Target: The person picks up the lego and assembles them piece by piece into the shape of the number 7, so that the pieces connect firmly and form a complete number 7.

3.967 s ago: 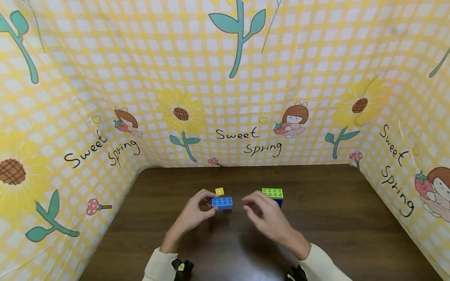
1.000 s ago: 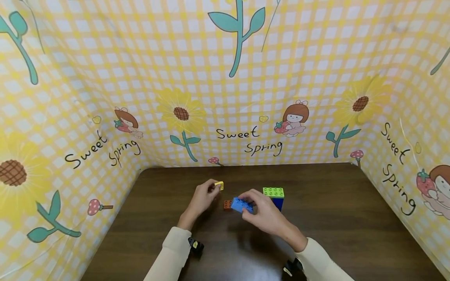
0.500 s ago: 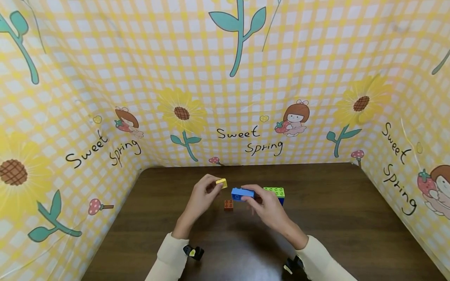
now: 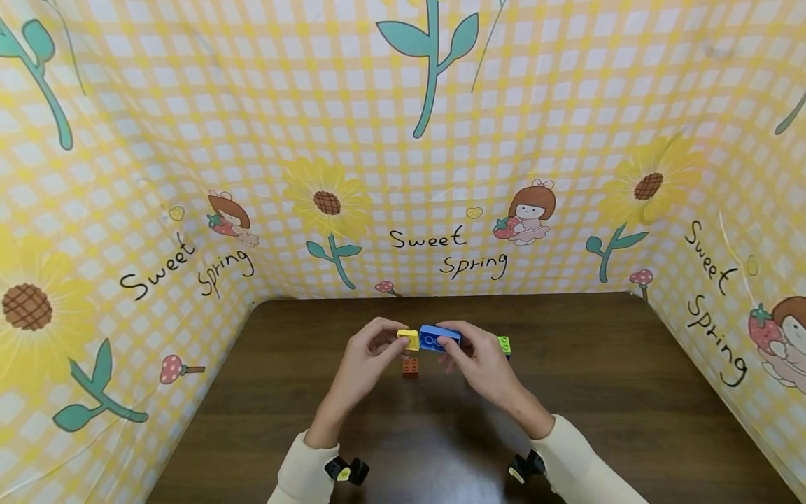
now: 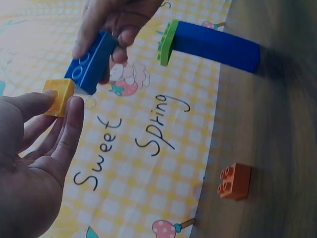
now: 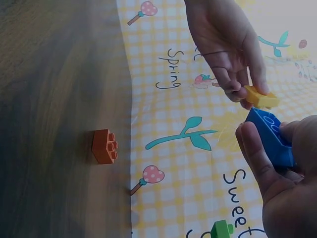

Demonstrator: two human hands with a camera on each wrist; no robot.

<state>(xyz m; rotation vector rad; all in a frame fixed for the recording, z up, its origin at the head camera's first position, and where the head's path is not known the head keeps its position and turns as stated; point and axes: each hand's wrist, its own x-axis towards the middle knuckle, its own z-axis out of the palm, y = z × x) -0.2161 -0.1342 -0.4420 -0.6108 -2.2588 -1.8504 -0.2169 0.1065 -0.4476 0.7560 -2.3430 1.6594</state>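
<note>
My left hand (image 4: 368, 357) pinches a small yellow toy brick (image 4: 411, 339) between thumb and fingers. A longer blue toy brick (image 4: 438, 339) is gripped by my right hand (image 4: 481, 360), its hollow underside turned toward me. Both bricks are held up off the table, the yellow one's end right at the blue one's end. Below them on the table sits an orange-brown toy brick (image 4: 411, 367), studs up. In the left wrist view the blue brick (image 5: 92, 62) shows its round inner tubes beside the yellow brick (image 5: 59, 96).
Behind my right hand stands a dark blue stack (image 5: 215, 45) topped by a lime green brick (image 5: 168, 42), mostly hidden in the head view. A yellow checked cloth (image 4: 403, 175) hangs around the back and sides of the dark wooden table (image 4: 264, 392).
My left hand let go of the blue brick and picked up the yellow one; my right hand took the blue brick off the orange-brown one. Both bricks have been raised, tipped and brought together.
</note>
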